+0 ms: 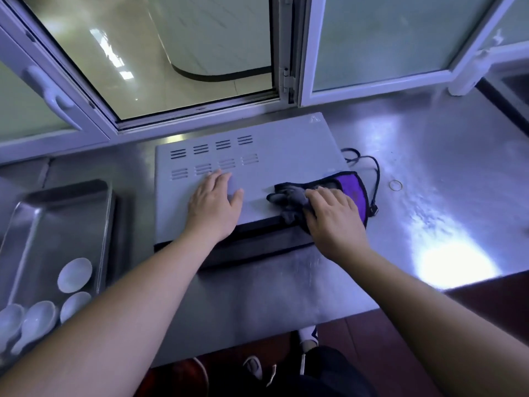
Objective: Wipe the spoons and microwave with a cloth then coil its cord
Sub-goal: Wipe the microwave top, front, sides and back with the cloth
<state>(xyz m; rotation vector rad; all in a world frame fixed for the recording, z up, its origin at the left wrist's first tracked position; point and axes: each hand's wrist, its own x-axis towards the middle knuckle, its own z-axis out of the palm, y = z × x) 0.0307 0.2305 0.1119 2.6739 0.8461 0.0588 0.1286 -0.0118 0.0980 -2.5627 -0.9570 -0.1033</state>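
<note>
Nearest to me, at my left, the white spoons (pixel 37 319) lay in the steel tray (pixel 57 202), well apart from my work. My left hand (pixel 216 204) lay flat on top of the microwave (pixel 280 156), fingers straight, to steady it. My right hand (pixel 333 222) pressed the purple and grey cloth (pixel 352 187) with almost straight fingers, at the front right corner of that top. Neither of my hands gripped anything.

I judged the danger to be this: the cloth reached the right edge, just beside the black cord (pixel 376 179). A wide stroke could catch the cord and drag its plug over the surface (pixel 429 167), or knock away the small ring (pixel 395 184) lying near it. A hard pull toward me could also slide the microwave to the front edge, if my left hand did not hold.

Farther, at the far right corner of the top, was a small triangle warning mark (pixel 315 119); its inside was too small to read. I saw no brand name or other writing.
</note>
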